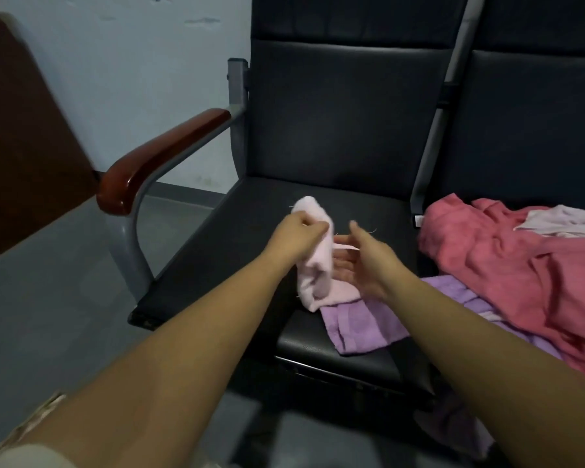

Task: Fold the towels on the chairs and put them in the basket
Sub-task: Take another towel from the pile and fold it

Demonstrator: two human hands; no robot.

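At the far left a flat, dark brown wooden panel (21, 130) with a rounded corner stands tilted, blurred at its edge. Beside it runs a glossy reddish-brown wooden armrest (156, 157) on a curved grey metal frame, fixed to the left side of the left chair (217, 265). That chair is padded in smooth black leather-like material, with a seam across the backrest.

Over the middle of this seat, the left hand (298, 236) has its fingers curled and pinches the upper end of a pale pink towel (314, 275). The towel is soft terry, folded into a narrow bundle that hangs down, with its lower end resting on the seat. The right hand (368, 261) is held wide, palm turned to the left and fingers straight, touching the side of the pale pink towel; it grips nothing.

Under the pale pink towel's lower end lies a lilac towel (358, 325), ribbed near its hem. It is spread flat towards the seat's front edge and runs on under the right forearm.

On the seat of the right chair (527, 130), also black and padded, a coral-pink towel (504, 261) lies crumpled in thick folds. A whitish cloth (561, 221) rests on top of it near the seat's back right.
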